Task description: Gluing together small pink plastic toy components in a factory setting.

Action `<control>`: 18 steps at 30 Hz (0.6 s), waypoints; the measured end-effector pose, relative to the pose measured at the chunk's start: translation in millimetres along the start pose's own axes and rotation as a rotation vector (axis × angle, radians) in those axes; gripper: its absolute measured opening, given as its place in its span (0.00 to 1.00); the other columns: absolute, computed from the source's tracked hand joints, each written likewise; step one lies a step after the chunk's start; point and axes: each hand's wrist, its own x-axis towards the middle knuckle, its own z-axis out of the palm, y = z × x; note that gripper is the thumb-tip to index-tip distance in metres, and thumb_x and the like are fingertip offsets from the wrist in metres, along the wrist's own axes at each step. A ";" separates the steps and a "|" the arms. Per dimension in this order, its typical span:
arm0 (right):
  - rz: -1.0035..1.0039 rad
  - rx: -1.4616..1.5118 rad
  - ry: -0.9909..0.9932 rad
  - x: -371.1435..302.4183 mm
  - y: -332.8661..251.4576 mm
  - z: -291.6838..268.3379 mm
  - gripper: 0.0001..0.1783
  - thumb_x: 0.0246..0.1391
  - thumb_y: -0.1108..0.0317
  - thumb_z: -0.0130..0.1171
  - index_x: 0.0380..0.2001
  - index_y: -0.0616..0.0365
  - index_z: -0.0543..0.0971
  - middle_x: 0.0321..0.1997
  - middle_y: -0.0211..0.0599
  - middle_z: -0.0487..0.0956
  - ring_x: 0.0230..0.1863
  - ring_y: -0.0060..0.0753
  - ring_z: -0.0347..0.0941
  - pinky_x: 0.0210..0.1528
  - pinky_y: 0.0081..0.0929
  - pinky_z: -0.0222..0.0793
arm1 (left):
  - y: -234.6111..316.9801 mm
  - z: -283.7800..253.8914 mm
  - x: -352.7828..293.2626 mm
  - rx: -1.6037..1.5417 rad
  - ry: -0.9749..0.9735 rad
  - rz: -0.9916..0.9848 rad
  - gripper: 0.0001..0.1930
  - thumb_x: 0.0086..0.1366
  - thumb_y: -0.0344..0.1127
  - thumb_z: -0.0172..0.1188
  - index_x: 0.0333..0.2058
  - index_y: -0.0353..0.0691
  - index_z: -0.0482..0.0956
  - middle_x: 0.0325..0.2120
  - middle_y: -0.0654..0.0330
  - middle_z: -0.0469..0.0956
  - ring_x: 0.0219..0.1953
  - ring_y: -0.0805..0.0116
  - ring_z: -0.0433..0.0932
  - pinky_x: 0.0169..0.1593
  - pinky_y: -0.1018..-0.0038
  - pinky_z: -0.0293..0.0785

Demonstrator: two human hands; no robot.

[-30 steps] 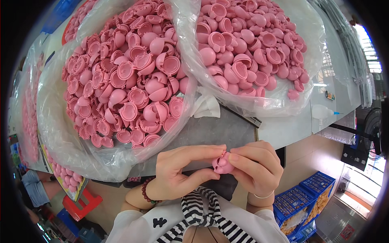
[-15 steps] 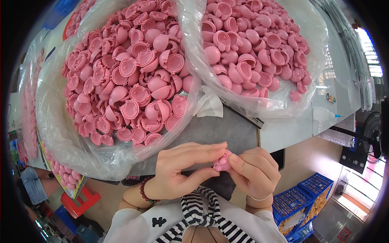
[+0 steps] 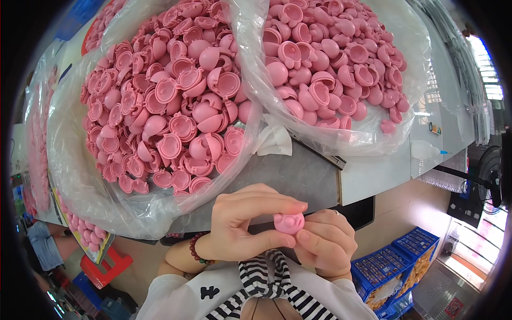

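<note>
The left hand (image 3: 242, 221) pinches a small, round, pink plastic piece (image 3: 288, 223) between thumb and fingertips; the right hand (image 3: 328, 242), fingers curled, closes on its right side. The piece is near the front edge of a flat grey tabletop (image 3: 277, 178). Beyond, a translucent plastic bag at left (image 3: 133, 216) and a second translucent bag at right (image 3: 368, 144) hold heaped hollow pink plastic shells (image 3: 183, 127).
</note>
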 end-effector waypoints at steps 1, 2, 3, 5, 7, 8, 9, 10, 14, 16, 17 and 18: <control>-0.003 0.023 0.006 -1.1 -0.5 0.4 0.14 0.32 0.77 0.63 0.30 0.64 0.77 0.26 0.36 0.75 0.24 0.31 0.72 0.21 0.20 0.67 | 0.3 0.1 0.2 -0.021 0.001 -0.019 0.21 0.41 0.34 0.71 0.35 0.30 0.78 0.31 0.49 0.79 0.32 0.64 0.76 0.36 0.75 0.70; -0.005 0.045 0.012 -1.7 -0.9 0.8 0.14 0.31 0.78 0.62 0.29 0.64 0.77 0.25 0.37 0.75 0.24 0.31 0.72 0.21 0.20 0.67 | 0.0 -0.2 0.4 -0.021 0.001 -0.020 0.21 0.41 0.34 0.71 0.35 0.30 0.78 0.31 0.49 0.79 0.32 0.64 0.76 0.36 0.75 0.70; -0.005 0.045 0.011 -1.6 -1.0 1.1 0.14 0.31 0.78 0.62 0.29 0.64 0.77 0.25 0.37 0.75 0.24 0.31 0.72 0.21 0.20 0.67 | -0.3 -0.7 0.8 -0.023 -0.006 0.007 0.21 0.40 0.33 0.70 0.34 0.31 0.78 0.31 0.49 0.79 0.32 0.64 0.76 0.36 0.75 0.70; -0.020 0.047 0.015 -0.5 -1.8 1.1 0.16 0.28 0.77 0.61 0.29 0.65 0.78 0.25 0.37 0.75 0.23 0.31 0.71 0.21 0.20 0.68 | -0.2 -1.7 1.5 -0.024 -0.014 0.033 0.20 0.39 0.33 0.70 0.34 0.31 0.79 0.30 0.49 0.79 0.32 0.63 0.77 0.36 0.75 0.70; -0.019 0.053 0.000 -0.2 -1.8 -0.1 0.17 0.27 0.76 0.61 0.29 0.64 0.78 0.25 0.37 0.75 0.23 0.31 0.71 0.20 0.20 0.67 | -0.1 -2.8 1.6 -0.019 -0.021 0.050 0.21 0.38 0.33 0.71 0.33 0.32 0.79 0.30 0.49 0.79 0.31 0.63 0.77 0.35 0.74 0.69; -0.019 0.058 -0.015 -0.2 -1.4 -1.0 0.18 0.27 0.76 0.61 0.30 0.64 0.78 0.25 0.37 0.75 0.22 0.30 0.70 0.20 0.19 0.66 | -0.3 -3.6 1.2 -0.017 -0.021 0.048 0.21 0.38 0.33 0.71 0.33 0.32 0.79 0.30 0.49 0.79 0.31 0.63 0.77 0.35 0.74 0.69; -0.018 0.061 -0.014 -0.5 -1.2 -2.1 0.18 0.27 0.76 0.61 0.30 0.64 0.78 0.25 0.37 0.75 0.22 0.30 0.70 0.20 0.19 0.66 | -0.7 -4.5 0.6 -0.037 -0.037 0.039 0.21 0.38 0.35 0.71 0.33 0.32 0.79 0.30 0.48 0.79 0.32 0.63 0.77 0.36 0.74 0.69; -0.004 0.077 -0.036 0.2 -2.1 -3.4 0.18 0.26 0.75 0.61 0.30 0.63 0.79 0.24 0.36 0.75 0.21 0.29 0.69 0.19 0.19 0.65 | -1.1 -5.7 0.5 -0.065 -0.054 0.034 0.22 0.39 0.37 0.72 0.33 0.32 0.79 0.31 0.48 0.78 0.32 0.64 0.76 0.36 0.74 0.69; 0.096 0.142 0.054 5.3 -3.6 -11.7 0.13 0.29 0.72 0.62 0.26 0.61 0.79 0.17 0.31 0.72 0.16 0.29 0.66 0.16 0.20 0.60 | 1.0 -0.4 -0.4 -0.494 0.009 -0.103 0.24 0.41 0.41 0.71 0.36 0.35 0.77 0.34 0.56 0.73 0.35 0.70 0.72 0.41 0.75 0.66; 0.175 -0.047 0.320 -3.6 3.9 -20.5 0.09 0.45 0.68 0.58 0.17 0.59 0.75 0.13 0.29 0.69 0.15 0.27 0.64 0.18 0.21 0.60 | 1.9 1.3 -1.9 -0.666 0.035 -0.186 0.32 0.40 0.53 0.70 0.39 0.38 0.71 0.30 0.61 0.67 0.32 0.74 0.68 0.40 0.79 0.64; 0.165 -0.255 0.461 -7.2 14.4 -31.1 0.08 0.49 0.68 0.54 0.21 0.60 0.73 0.16 0.32 0.70 0.18 0.27 0.65 0.20 0.21 0.61 | 1.1 -0.9 -2.5 -0.666 0.036 -0.183 0.32 0.40 0.53 0.70 0.39 0.38 0.71 0.30 0.61 0.67 0.32 0.74 0.68 0.40 0.79 0.64; 0.162 -0.457 0.624 -7.3 29.7 -44.0 0.07 0.52 0.68 0.50 0.29 0.61 0.70 0.21 0.37 0.71 0.20 0.28 0.65 0.21 0.21 0.60 | -0.8 -3.1 -3.1 -0.765 -0.039 -0.220 0.33 0.42 0.52 0.69 0.42 0.38 0.68 0.30 0.60 0.68 0.33 0.73 0.68 0.39 0.80 0.63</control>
